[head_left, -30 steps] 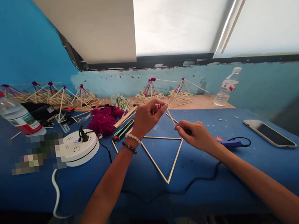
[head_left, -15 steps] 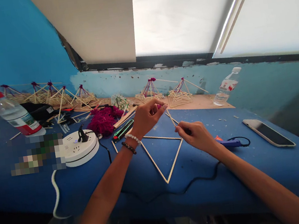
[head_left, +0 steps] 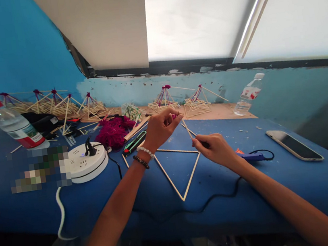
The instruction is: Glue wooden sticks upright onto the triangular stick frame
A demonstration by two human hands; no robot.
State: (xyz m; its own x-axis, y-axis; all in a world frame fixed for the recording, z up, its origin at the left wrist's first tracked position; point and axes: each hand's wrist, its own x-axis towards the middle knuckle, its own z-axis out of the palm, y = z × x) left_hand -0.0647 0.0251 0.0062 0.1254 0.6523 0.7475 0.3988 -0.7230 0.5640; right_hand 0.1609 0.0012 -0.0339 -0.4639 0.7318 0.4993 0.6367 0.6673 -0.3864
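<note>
A thin wooden stick [head_left: 186,127] slants between my two hands above the blue table. My left hand [head_left: 163,127], with bead bracelets at the wrist, is closed in a pinch at the stick's upper end. Lower down, my right hand [head_left: 213,148] is closed on its other end. Under and between the hands lies a triangle of joined sticks [head_left: 169,176], one corner pointing towards me. More sticks extend behind it, partly hidden by my hands. A bit of magenta shows by my left fingers; what it belongs to is unclear.
Left of my arm are a round white power strip [head_left: 86,166], magenta yarn [head_left: 113,132], a green-black utility knife [head_left: 135,142] and a red-capped bottle [head_left: 18,127]. A blue tool [head_left: 252,157], a phone [head_left: 293,145] and a clear bottle [head_left: 250,94] stand right. Stick pyramids [head_left: 165,98] line the back.
Both hands keep nearly the same place and grip on the stick. The whole view has shifted very slightly; nothing else visibly differs.
</note>
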